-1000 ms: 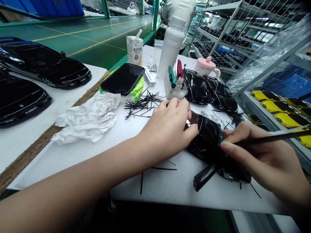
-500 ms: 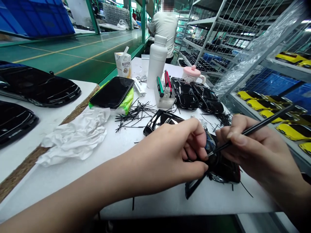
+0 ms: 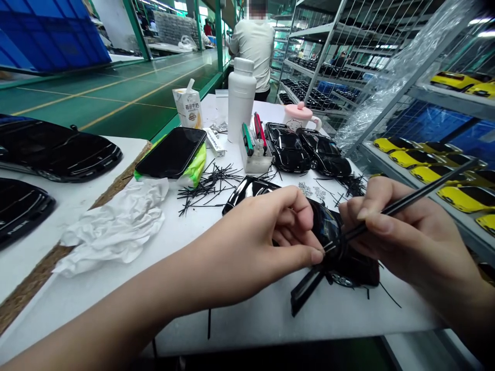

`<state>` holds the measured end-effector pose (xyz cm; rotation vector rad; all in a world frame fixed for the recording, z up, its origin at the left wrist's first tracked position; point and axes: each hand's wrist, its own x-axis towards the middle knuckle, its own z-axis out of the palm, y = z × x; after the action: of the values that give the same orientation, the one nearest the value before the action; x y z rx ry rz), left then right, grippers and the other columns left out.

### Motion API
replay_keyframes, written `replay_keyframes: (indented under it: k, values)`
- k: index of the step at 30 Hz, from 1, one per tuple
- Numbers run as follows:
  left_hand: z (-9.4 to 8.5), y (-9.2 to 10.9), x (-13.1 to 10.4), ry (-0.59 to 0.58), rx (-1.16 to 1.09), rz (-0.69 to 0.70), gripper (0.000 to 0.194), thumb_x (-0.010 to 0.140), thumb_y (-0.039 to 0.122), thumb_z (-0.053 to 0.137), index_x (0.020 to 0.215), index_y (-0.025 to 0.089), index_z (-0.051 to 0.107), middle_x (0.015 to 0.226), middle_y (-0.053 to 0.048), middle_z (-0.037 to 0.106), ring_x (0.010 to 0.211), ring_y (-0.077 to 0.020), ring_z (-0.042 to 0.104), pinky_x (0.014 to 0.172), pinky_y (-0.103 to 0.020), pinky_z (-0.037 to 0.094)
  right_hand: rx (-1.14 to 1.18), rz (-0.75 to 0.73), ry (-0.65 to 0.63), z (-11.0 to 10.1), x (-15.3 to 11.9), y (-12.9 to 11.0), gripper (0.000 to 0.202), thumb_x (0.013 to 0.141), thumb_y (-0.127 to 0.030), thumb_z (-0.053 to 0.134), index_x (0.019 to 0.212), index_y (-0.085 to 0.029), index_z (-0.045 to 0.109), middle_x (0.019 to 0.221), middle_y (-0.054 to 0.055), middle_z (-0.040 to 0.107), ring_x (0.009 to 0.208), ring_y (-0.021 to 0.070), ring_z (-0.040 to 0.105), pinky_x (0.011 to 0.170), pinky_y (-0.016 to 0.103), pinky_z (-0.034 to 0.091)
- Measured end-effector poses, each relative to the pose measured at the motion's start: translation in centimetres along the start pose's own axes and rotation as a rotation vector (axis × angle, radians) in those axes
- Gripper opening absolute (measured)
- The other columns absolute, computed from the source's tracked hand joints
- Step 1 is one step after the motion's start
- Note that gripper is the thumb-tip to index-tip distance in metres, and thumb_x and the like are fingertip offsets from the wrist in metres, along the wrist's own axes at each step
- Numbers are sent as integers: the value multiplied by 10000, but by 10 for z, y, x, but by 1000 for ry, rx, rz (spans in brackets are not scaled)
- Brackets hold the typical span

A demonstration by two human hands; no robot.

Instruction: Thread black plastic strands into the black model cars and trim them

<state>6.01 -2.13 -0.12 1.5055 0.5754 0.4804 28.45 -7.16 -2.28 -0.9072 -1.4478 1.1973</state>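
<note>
A black model car (image 3: 361, 269) lies on the white work surface under my hands. A black panel that looks like its open door (image 3: 305, 292) sticks out toward me. My right hand (image 3: 413, 237) grips black tweezers (image 3: 421, 196) like a pen, their fine tips pointing left over the car. At those tips, my left hand (image 3: 270, 232) has thumb and fingers pinched together; whatever they hold is too small to make out. The left hand covers the middle of the car.
Black strips (image 3: 209, 184) are scattered about. Behind stand two black model cars (image 3: 288, 149), a clear holder (image 3: 257, 164) with tools, a white bottle (image 3: 240, 103) and a pink-lidded mug (image 3: 299, 116). Left are crumpled tissue (image 3: 116, 221) and a phone (image 3: 172, 152). Right, shelves hold yellow cars (image 3: 464, 197).
The whole view has shifted slightly. My left thumb and fingers have drawn closer together at the tweezer tips. My right hand keeps its grip on the tweezers.
</note>
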Motion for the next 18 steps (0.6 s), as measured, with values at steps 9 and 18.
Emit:
replay_keyframes:
  k: [9,18]
  values:
    - [-1,-2,0,-33,-99,-47,259,885,36,649,833,185,444,864,16,727,812,-44,666,745,-152,516,21,11,7,-3,-2,2,128,951,-309,683,859,-250,615,615,-61,496,522,94,458,440,210,318]
    - [-1,-2,3,-10,-188,-130,341,789,83,771,843,190,452,822,52,695,757,-57,612,682,-177,483,-83,-41,19,1,-2,1,95,956,-287,675,890,-256,615,626,-57,503,534,99,470,448,214,362]
